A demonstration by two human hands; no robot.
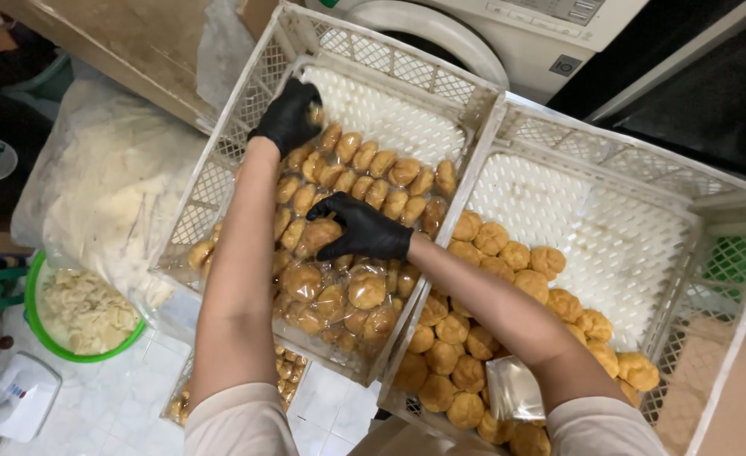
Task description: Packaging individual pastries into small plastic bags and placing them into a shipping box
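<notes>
Both my hands wear black gloves and reach into the left white plastic crate (259,80), which holds several golden round pastries wrapped in clear plastic (364,291). My left hand (288,116) is at the crate's far left corner, closed on a wrapped pastry (315,114). My right hand (360,226) lies over the middle of the pile, fingers gripping another wrapped pastry (316,236). The right crate (609,152) holds several unwrapped pastries (495,241) heaped along its near side.
A stack of clear plastic wrappers (514,390) lies among the pastries in the right crate. A green bowl of pale dough scraps (81,314) and a large plastic bag (111,181) sit at left. A white washing machine (474,29) stands behind the crates.
</notes>
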